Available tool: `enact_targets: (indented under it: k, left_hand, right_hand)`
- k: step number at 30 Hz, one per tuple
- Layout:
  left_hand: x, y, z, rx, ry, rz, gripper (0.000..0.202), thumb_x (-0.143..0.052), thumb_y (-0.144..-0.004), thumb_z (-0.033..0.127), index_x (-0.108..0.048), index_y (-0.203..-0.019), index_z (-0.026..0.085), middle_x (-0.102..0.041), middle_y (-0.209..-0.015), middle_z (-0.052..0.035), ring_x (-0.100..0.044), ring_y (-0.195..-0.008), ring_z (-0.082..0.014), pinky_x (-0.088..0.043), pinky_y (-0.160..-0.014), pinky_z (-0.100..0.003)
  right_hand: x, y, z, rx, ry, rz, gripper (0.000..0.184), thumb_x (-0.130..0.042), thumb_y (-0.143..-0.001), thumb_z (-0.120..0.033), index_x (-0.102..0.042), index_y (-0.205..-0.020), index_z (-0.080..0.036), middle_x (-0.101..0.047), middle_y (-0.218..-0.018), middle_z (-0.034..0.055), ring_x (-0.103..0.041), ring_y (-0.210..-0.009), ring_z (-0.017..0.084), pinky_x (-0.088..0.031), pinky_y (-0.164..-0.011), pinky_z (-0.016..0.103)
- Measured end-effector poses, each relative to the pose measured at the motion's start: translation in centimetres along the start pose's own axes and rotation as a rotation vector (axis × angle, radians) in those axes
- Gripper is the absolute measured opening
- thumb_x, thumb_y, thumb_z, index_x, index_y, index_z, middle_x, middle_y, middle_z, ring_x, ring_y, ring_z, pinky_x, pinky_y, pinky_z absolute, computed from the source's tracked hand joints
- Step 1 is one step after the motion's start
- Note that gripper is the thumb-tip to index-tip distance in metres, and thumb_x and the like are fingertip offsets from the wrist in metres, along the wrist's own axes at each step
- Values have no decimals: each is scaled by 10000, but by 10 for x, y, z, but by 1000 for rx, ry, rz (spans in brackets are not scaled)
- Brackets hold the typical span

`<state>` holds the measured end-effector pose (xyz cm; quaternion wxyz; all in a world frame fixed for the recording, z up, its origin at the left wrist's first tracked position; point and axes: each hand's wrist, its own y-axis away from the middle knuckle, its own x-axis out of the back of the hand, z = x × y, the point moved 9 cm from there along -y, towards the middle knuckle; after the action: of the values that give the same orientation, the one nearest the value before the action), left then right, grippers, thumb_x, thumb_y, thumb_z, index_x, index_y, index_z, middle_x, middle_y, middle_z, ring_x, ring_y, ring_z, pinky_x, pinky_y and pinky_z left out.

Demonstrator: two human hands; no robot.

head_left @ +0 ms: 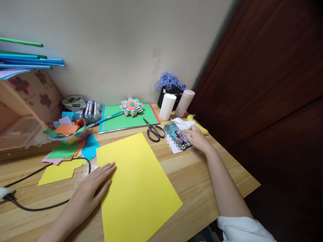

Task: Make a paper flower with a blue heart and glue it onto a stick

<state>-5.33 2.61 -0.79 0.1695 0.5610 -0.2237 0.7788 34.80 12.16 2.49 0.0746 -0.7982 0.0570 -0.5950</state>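
My left hand (94, 186) lies flat with its fingers stretched over the left edge of a large yellow sheet of paper (136, 181) on the table. To the right, my right hand (196, 137) reaches a smartphone (179, 137) with a lit screen; a fingertip is at the screen, and the other fingers are curled and partly hidden. The phone rests on white paper (176, 148). Black-handled scissors (153, 130) lie with blades parted, between the yellow sheet and the phone.
A layered paper flower (131, 106) with a blue stem lies on green paper (141, 119). Paper scraps fill a bowl (69, 132) at left, near markers (91, 109) and a black cable (37, 208). Behind the phone stand two white cylinders (168, 107), with a banana (202, 129) beside it.
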Motion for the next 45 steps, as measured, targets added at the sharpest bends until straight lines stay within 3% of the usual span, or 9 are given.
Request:
enact_targets:
  k: [10, 16, 25, 31, 35, 38, 41, 45]
  left_hand:
    - [5, -1, 3, -3, 22, 28, 473, -447, -849, 370, -388, -1315, 310, -432, -1368, 9, -421, -1238, -208, -394, -1005, -383]
    - [4, -1, 3, -2, 39, 20, 466, -441, -856, 357, -385, -1316, 307, -430, -1370, 5, -408, -1248, -203, -384, -1015, -385]
    - [3, -2, 3, 1, 47, 7, 469, -438, -858, 347, -378, -1322, 307, -419, -1378, -1, -405, -1250, -210, -375, -1019, -390]
    - [3, -2, 5, -7, 43, -2, 465, -430, -865, 330, -370, -1325, 294, -410, -1384, -26, -398, -1254, -218, -373, -1014, -412]
    - [5, -3, 7, -18, 52, 8, 455, -423, -867, 329, -381, -1318, 287, -424, -1374, -35, -405, -1248, -227, -373, -1012, -424]
    - [3, -2, 6, -13, 48, -12, 465, -427, -867, 326, -362, -1326, 293, -410, -1384, -22, -385, -1263, -215, -363, -1023, -418]
    - [1, -2, 4, -5, 49, -23, 476, -434, -866, 328, -345, -1332, 301, -392, -1396, -7, -364, -1276, -206, -352, -1034, -409]
    - [1, -2, 3, -12, 42, -14, 477, -434, -865, 330, -346, -1334, 304, -395, -1394, -5, -365, -1275, -211, -352, -1033, -407]
  right_hand:
    - [-6, 3, 6, -34, 16, -87, 347, -389, -871, -308, -619, -1129, -288, -464, -892, 65, -533, -869, 208, -434, -785, 314]
    - [15, 2, 5, -57, 26, 107, 373, -370, -880, -296, -571, -1193, -277, -488, -908, 71, -546, -808, 205, -444, -725, 316]
    - [22, 5, -2, -73, 6, 141, 344, -373, -870, -304, -626, -1090, -227, -535, -940, 78, -559, -816, 206, -430, -686, 306]
    - [10, 8, 25, -233, -42, -2, 347, -535, -728, -520, -634, -829, -203, -590, -850, 59, -569, -751, 198, -409, -614, 273]
    - [-7, 17, 49, -396, -81, -189, 429, -578, -613, -619, -524, -579, -194, -554, -563, 6, -510, -540, 156, -351, -487, 245]
    - [-15, 20, 54, -417, -130, -253, 475, -560, -609, -644, -432, -492, -201, -480, -462, -22, -450, -467, 130, -318, -460, 241]
    - [-14, 19, 57, -414, -170, -213, 449, -574, -620, -614, -431, -505, -204, -490, -472, -20, -459, -475, 135, -325, -466, 243]
    - [2, 9, 41, -268, -190, -26, 292, -511, -744, -462, -549, -642, -191, -610, -645, 27, -550, -602, 172, -381, -545, 255]
